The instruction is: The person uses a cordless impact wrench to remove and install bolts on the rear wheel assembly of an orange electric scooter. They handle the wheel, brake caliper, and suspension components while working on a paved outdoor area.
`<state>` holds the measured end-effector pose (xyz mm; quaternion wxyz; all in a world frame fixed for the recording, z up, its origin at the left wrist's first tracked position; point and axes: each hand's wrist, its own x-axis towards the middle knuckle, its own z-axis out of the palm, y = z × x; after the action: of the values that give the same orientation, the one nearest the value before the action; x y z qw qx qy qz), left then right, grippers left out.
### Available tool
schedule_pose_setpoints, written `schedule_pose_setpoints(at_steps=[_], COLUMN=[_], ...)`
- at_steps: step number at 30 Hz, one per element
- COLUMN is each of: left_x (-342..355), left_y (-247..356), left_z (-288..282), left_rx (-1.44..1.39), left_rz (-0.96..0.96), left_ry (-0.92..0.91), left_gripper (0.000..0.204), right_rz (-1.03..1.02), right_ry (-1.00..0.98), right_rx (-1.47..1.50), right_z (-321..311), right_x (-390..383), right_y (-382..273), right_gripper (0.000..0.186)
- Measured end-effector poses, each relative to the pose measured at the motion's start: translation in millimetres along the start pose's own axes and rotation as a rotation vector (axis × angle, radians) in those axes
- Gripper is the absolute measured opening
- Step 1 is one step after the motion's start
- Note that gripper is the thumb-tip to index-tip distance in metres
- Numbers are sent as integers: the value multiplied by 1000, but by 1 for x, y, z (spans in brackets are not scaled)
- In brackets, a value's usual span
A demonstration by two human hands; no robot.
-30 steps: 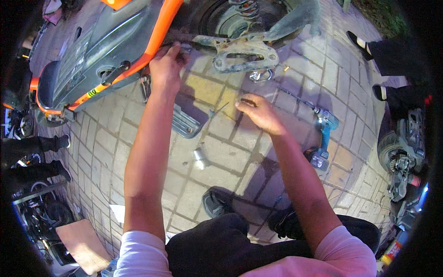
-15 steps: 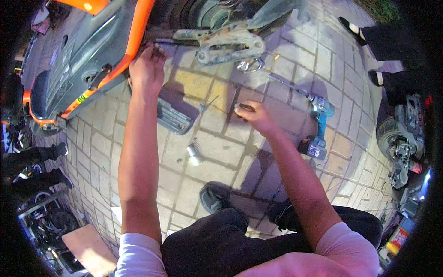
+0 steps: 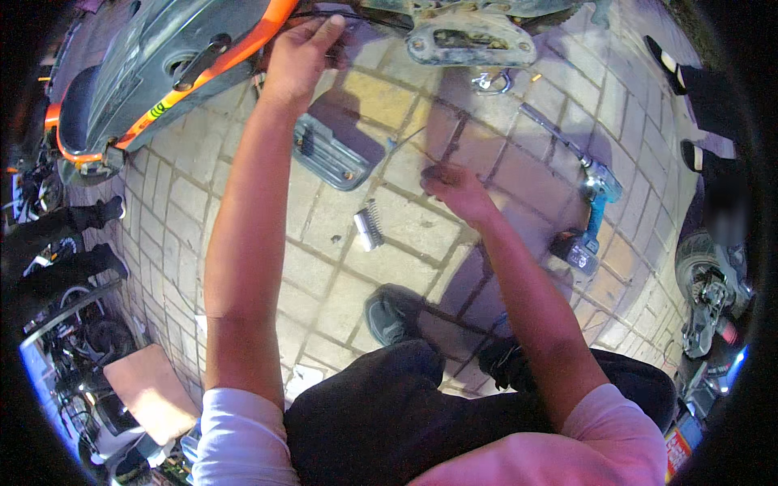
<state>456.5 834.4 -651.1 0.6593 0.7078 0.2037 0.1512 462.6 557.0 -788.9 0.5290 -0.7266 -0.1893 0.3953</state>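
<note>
My left hand (image 3: 304,65) reaches to the orange-edged dark body panel (image 3: 174,65) of a vehicle. Its thumb is stretched out beside a thin black cable (image 3: 365,18), its other fingers bent and partly hidden; I cannot make out what they grip. Lower and to the right, my right hand (image 3: 460,193) hovers over the paving with curled fingers, and whatever lies inside them is hidden. A grey ribbed plate (image 3: 334,155) lies on the paving between my hands. Nearer me is a silver cylinder with a coil spring (image 3: 368,227).
A teal power drill (image 3: 598,198) with a long bit lies on the right. Beyond my hands sits a dirty metal bracket (image 3: 470,40), with a small metal ring piece (image 3: 492,81) below it. People's legs show at both sides. A brown board (image 3: 152,393) is at lower left.
The whole view has shifted, so the ground things appear higher and farther right. My right hand has come slightly nearer to me over the paving. My left hand stays by the panel and cable.
</note>
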Motion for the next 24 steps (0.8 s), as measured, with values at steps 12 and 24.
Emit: schedule_pose_setpoints(at_steps=[12, 24], left_x=[-51, 34], left_y=[-15, 2], left_z=[-16, 41], left_rx=[-339, -746], left_rz=[-152, 216], left_ry=[27, 472], left_gripper=[18, 11], right_rz=[-93, 20], right_ry=[-120, -89], right_rx=[-770, -652], right_z=[104, 125], right_x=[-30, -27], right_y=[34, 13], right_gripper=[31, 35])
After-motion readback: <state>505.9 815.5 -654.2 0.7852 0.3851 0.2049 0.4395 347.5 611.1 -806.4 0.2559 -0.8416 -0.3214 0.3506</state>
